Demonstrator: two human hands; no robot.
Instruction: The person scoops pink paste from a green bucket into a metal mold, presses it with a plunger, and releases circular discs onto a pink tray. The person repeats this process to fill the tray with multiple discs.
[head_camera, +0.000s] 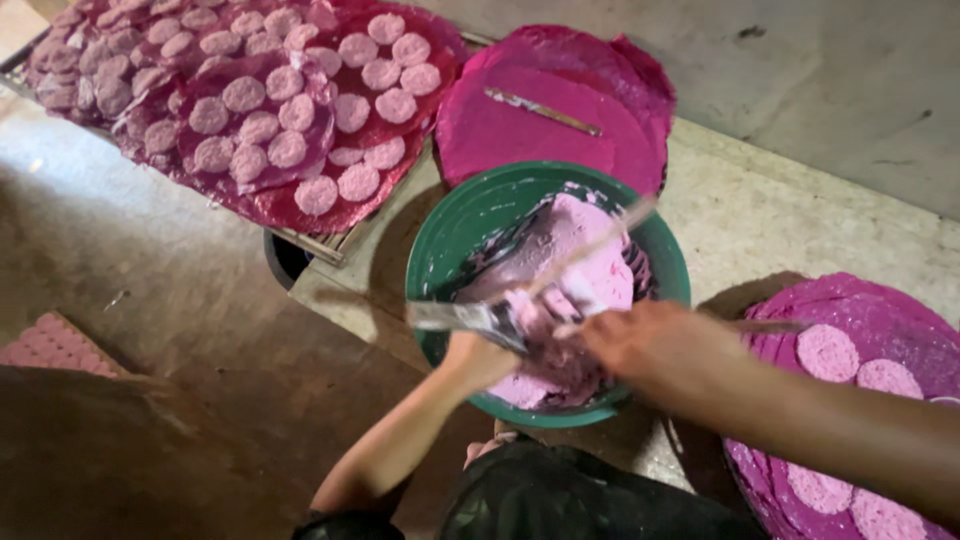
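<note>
Both forearms reach from six o'clock over the green bowl (470, 215), left hand (478, 358) gripping a spatula (465, 317), right hand (640, 340) fingers closed around a stick (590, 250) in pink paste (580, 250).

Concrete floor (800, 90), green bowl (470, 215), magenta sheets (540, 120), rack w/ pink discs (310, 245)

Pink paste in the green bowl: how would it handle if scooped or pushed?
The pink paste looks soft and sticky: it smears the green bowl wall and clings to the flat blade by the left hand. It probably holds shape once pressed, judging by the round pink discs on the magenta sheet. Likely messy, not runny.
</note>
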